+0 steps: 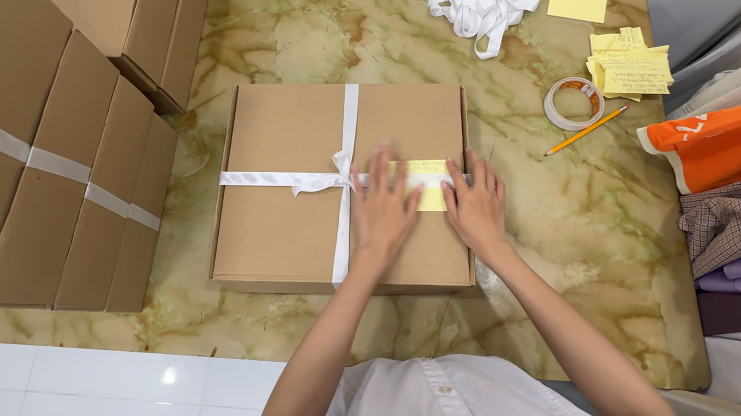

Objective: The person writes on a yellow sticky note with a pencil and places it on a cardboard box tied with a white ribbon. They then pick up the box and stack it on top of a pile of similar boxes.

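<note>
Both hands flat on a ribboned box
Left hand (383, 208) and right hand (477, 204), fingers spread, press a yellow note (428, 182) near the box (280, 153) right edge; bare mat (558, 236) beside

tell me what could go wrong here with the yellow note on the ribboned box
1. Both hands, left hand and right hand, press the yellow note where it meets the white ribbon; it could crease or sit crooked.
2. Pushing sideways might drag the ribbon off centre on the cardboard box.
3. The pencil lies loose near the tape roll and could roll.
</note>
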